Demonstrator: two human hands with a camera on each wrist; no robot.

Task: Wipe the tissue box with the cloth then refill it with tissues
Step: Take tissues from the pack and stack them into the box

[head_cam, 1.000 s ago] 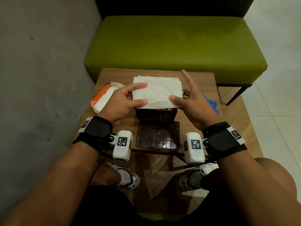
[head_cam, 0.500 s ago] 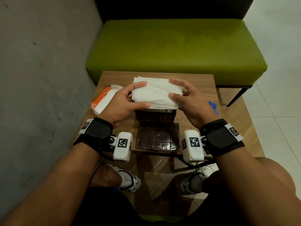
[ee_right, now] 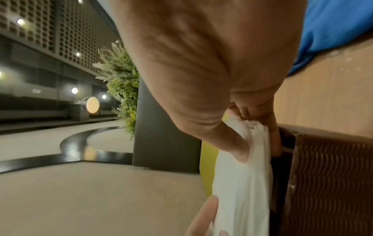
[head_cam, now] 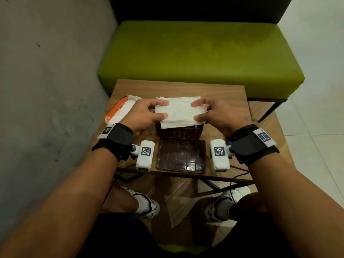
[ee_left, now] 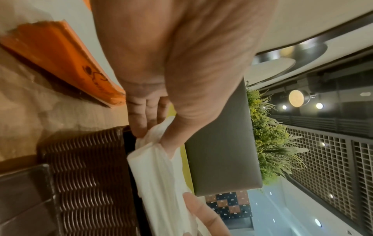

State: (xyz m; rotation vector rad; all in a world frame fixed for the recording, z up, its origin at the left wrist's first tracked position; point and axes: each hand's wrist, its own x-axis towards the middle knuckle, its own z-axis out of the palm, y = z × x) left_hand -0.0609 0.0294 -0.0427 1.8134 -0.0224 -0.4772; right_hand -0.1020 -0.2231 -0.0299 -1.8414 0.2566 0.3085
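Across the top of the head view runs the long green upholstered bench [head_cam: 201, 58], and below it, in the middle of the frame, sits the small brown wood-grain counter [head_cam: 178, 89] that carries everything. At the centre of that counter stands the dark brown woven-wicker tissue box [head_cam: 179, 132], open at the top, with its flat dark brown gridded lid [head_cam: 181, 155] lying just in front of it, towards the lower edge of the counter. Directly over the box's opening is the thick white stack of folded paper tissues [head_cam: 179, 113], held at its 2 short ends: the left hand [head_cam: 144, 116] pinches the left end between thumb and curled fingers, and the right hand [head_cam: 216, 115] pinches the right end the same way. To the left of centre lies the orange and white plastic tissue wrapper [head_cam: 119, 110], and a sliver of the blue cloth [head_cam: 246, 119] shows beyond the right wrist. The stack looks light, soft and loose, so it will probably sag in the middle and shed or skew sheets if squeezed unevenly; gripping both ends evenly, with fingers beneath, seems the soundest hold. The wrist views show the ends already crumpling under the thumbs, and the box's walls look stiff enough to guide the stack down.
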